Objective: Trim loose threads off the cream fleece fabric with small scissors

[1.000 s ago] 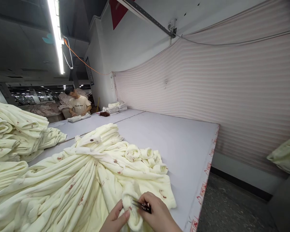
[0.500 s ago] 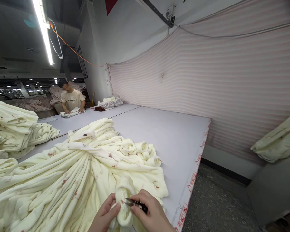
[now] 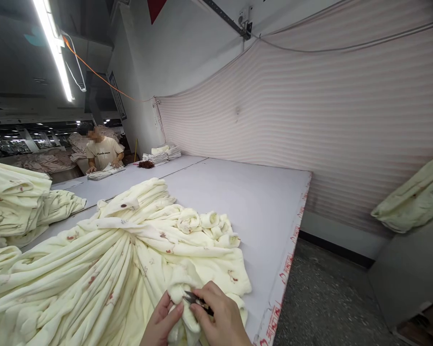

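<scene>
A big bundle of cream fleece cloth [image 3: 104, 259] with small red prints lies bunched on the white table [image 3: 245, 202]. At the bottom edge my left hand [image 3: 162, 324] pinches a rolled end of this cloth [image 3: 182, 288]. My right hand [image 3: 222, 319] is closed around small dark thread snips [image 3: 195, 299], whose blades point left and touch the rolled cloth end between the two hands.
More cream cloth is stacked at the left [image 3: 14, 202] and on a grey surface at the right [image 3: 414, 197]. A person in a light T-shirt [image 3: 103, 154] works at the far table end, beside folded stacks [image 3: 162, 154]. A striped curtain [image 3: 328, 120] hangs behind; the floor [image 3: 328, 307] drops off right.
The view has swung slightly to the right and down. My hands have shifted a little left on the rolled cloth end, snips still at it.
</scene>
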### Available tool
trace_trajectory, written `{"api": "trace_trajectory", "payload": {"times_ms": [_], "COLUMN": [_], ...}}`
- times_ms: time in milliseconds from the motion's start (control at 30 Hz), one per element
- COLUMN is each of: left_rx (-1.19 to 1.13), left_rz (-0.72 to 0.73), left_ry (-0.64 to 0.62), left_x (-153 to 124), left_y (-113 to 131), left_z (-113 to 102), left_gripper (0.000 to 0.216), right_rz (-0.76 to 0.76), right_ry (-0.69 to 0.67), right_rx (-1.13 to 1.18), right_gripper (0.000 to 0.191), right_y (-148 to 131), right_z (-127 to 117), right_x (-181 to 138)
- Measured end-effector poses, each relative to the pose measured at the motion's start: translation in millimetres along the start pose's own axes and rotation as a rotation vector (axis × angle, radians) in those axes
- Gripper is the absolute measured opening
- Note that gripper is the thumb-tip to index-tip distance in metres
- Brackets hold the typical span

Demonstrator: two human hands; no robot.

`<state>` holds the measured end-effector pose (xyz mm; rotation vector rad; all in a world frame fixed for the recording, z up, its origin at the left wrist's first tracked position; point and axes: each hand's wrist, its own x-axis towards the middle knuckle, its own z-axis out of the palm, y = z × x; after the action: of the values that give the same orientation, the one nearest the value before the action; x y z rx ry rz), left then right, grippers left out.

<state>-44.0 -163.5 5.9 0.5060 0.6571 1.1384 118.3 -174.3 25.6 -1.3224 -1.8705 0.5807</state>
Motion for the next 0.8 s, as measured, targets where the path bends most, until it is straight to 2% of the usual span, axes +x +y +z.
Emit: {"api": "trace_trajectory", "payload": {"times_ms": [167,400,567,667,800], "left_rx": [-0.012,0.041,0.084,0.151,0.303], "left_rz": [-0.006,-0.004,-0.009,-0.044,-0.047], "left_ry": [-0.009,-0.028,-0.014,0.099,0.404], "left_x": [3.8,8.2,5.4,-0.7,-17.7], "left_y": [-2.7,-7.5,-6.0,-1.8,19.8], "left_z": [1.2,-6.4,0.3,6.8,-1.8], "left_gripper": [0.036,0.032,0.035,0.036,0.039], "right_rz": [0.027,0.081,0.161,0.217,0.247], "right_ry": [0.051,0.054,0.069,0.054,0.050], "right_rx": [0.099,0.195,0.371,0.453,0.464], "right_gripper": [0.023,0.022,0.019,0.020,0.027], "right_y": [1.3,3.6,9.6,23.3,45.1], "right_z": [2.2,2.9,7.1,13.8,5.1], "right_x": [3.5,4.4,5.6,5.6,-1.0]}}
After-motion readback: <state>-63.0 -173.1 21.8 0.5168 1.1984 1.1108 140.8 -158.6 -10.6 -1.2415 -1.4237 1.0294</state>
